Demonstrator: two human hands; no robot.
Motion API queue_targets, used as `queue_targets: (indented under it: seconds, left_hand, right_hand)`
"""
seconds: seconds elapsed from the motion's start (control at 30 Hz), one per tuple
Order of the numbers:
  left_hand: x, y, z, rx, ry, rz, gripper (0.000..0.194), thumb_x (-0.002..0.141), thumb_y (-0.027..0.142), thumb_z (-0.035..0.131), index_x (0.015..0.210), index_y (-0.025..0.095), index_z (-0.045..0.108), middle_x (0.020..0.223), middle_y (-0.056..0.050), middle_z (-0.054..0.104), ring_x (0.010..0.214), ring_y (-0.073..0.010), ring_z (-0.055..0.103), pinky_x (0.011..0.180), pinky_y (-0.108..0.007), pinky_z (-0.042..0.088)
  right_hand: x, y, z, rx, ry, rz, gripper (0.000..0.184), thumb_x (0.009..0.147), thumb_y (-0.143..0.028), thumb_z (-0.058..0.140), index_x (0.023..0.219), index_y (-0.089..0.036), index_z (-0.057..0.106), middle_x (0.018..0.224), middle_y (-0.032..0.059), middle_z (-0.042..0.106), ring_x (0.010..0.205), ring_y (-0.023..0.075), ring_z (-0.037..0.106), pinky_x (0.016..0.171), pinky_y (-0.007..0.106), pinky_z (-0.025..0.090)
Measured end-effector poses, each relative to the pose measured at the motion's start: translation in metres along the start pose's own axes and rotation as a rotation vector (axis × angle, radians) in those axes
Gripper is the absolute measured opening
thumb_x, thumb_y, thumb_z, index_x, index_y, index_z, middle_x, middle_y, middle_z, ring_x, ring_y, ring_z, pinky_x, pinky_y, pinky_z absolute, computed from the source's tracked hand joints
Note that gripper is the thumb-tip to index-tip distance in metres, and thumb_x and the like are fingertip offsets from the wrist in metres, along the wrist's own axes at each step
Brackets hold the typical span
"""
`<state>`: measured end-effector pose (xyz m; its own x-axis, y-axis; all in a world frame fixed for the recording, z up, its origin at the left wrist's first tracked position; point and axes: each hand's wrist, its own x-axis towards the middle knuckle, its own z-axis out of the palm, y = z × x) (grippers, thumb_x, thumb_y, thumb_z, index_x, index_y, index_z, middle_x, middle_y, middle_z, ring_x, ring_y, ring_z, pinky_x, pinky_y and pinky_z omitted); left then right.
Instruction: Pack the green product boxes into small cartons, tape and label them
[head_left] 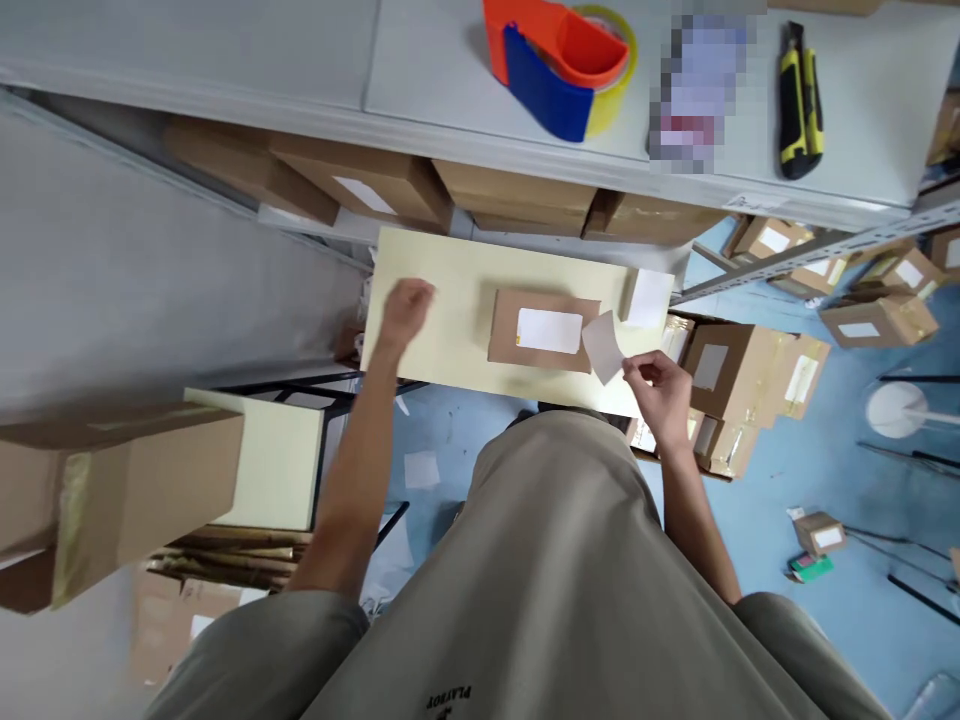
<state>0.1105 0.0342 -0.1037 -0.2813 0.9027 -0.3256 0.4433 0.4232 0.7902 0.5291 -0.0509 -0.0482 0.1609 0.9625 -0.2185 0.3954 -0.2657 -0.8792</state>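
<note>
A small brown cardboard box [505, 335] with a white label [549, 330] on top lies on a pale yellow tabletop [450, 270]. To the right of the box, my right hand [664, 390] pinches a greyish-white slip of paper [603, 347] by its corner. The slip overlaps the box's right end in this view; whether they touch I cannot tell. My left hand [407, 312] is over the table's left part, away from the box, fingers curled in and nothing visible in them. A stack of white labels [649, 298] sits at the table's right end.
A grey shelf [315, 60] above carries a tape dispenser [559, 65], a pixelated item [701, 85] and a yellow-black box cutter [800, 100]. Cartons [360, 180] stand underneath it. More cartons are stacked at right [735, 370], and a large carton [142, 480] is at left.
</note>
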Motion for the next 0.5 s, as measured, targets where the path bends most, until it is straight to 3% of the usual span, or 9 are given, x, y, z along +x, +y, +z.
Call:
queue_targets:
  seconds: [0.07, 0.13, 0.2, 0.33, 0.5]
  left_hand:
    - [-0.048, 0.016, 0.063, -0.268, -0.228, -0.056, 0.037, 0.098, 0.056, 0.075, 0.103, 0.02, 0.071, 0.109, -0.014, 0.083, 0.108, -0.0264, 0.079, 0.107, -0.05, 0.063]
    - [-0.099, 0.035, 0.112, -0.583, -0.455, -0.146, 0.05, 0.094, 0.067, 0.081, 0.105, 0.019, 0.072, 0.114, -0.015, 0.084, 0.115, -0.0284, 0.08, 0.113, -0.051, 0.061]
    - [-0.139, 0.051, 0.143, -0.732, -0.48, -0.183, 0.057, 0.089, 0.074, 0.085, 0.103, 0.02, 0.071, 0.117, -0.013, 0.083, 0.118, -0.0279, 0.08, 0.115, -0.049, 0.061]
    - [-0.171, 0.055, 0.162, -0.728, -0.317, -0.214, 0.057, 0.085, 0.074, 0.086, 0.091, 0.023, 0.063, 0.098, -0.005, 0.077, 0.109, -0.0246, 0.078, 0.104, -0.043, 0.065]
    - [-0.175, 0.026, 0.151, -0.575, -0.212, -0.168, 0.048, 0.084, 0.067, 0.084, 0.09, 0.024, 0.064, 0.087, -0.003, 0.073, 0.092, -0.0204, 0.072, 0.089, -0.035, 0.061]
  right_hand:
    - [-0.001, -0.007, 0.006, -0.08, 0.005, -0.131, 0.016, 0.096, -0.039, 0.072, 0.085, -0.027, 0.072, 0.085, 0.0043, 0.075, 0.078, 0.0236, 0.071, 0.078, 0.039, 0.061]
    - [-0.005, -0.013, 0.016, -0.201, -0.038, -0.27, 0.015, 0.1, -0.033, 0.068, 0.087, -0.027, 0.072, 0.089, 0.005, 0.074, 0.081, 0.0237, 0.07, 0.08, 0.038, 0.059]
    - [-0.012, -0.015, 0.027, -0.351, -0.11, -0.387, 0.016, 0.104, -0.029, 0.066, 0.092, -0.026, 0.074, 0.093, 0.0064, 0.074, 0.084, 0.0244, 0.069, 0.082, 0.038, 0.057]
    - [-0.033, -0.01, 0.047, -0.615, -0.271, -0.522, 0.022, 0.113, -0.025, 0.06, 0.103, -0.023, 0.079, 0.101, 0.0098, 0.077, 0.085, 0.0249, 0.07, 0.083, 0.038, 0.052]
    - [-0.046, -0.006, 0.051, -0.666, -0.529, -0.548, 0.02, 0.114, -0.025, 0.066, 0.124, -0.024, 0.083, 0.12, 0.0091, 0.08, 0.09, 0.0225, 0.076, 0.08, 0.035, 0.053]
